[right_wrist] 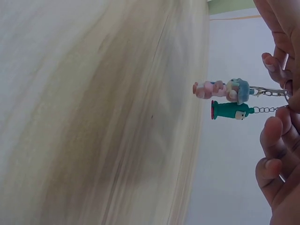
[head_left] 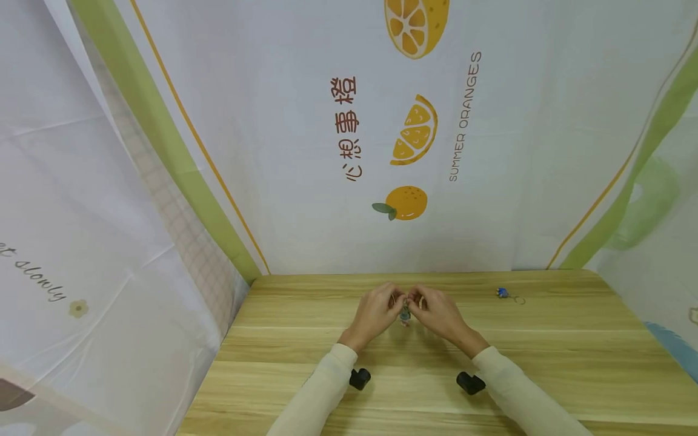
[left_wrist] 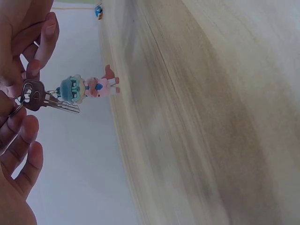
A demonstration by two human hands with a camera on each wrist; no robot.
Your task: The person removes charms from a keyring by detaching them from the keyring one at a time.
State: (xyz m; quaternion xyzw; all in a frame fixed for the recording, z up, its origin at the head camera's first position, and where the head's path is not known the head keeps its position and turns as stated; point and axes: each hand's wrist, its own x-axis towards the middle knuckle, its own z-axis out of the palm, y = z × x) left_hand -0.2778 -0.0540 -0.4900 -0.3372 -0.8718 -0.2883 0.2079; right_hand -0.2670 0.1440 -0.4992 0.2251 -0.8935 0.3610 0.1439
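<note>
Over the far middle of the table, my left hand (head_left: 376,307) and right hand (head_left: 438,312) meet fingertip to fingertip, both pinching a metal key ring (left_wrist: 18,111). A key (left_wrist: 35,95) with a dark head hangs from it in the left wrist view. Beside the key dangles a figure charm (left_wrist: 71,89) with a blue-green hat and pink body. The right wrist view shows a second charm, a green figure (right_wrist: 228,110) with a red base, on a short chain. Fingers partly cover the ring.
A blue keychain charm (head_left: 502,293) with its own ring lies on the wooden table (head_left: 305,339), right of my hands. Black wrist devices (head_left: 360,379) sit inside both sleeves. White printed cloth (head_left: 305,181) hangs behind the table's far edge and along the sides.
</note>
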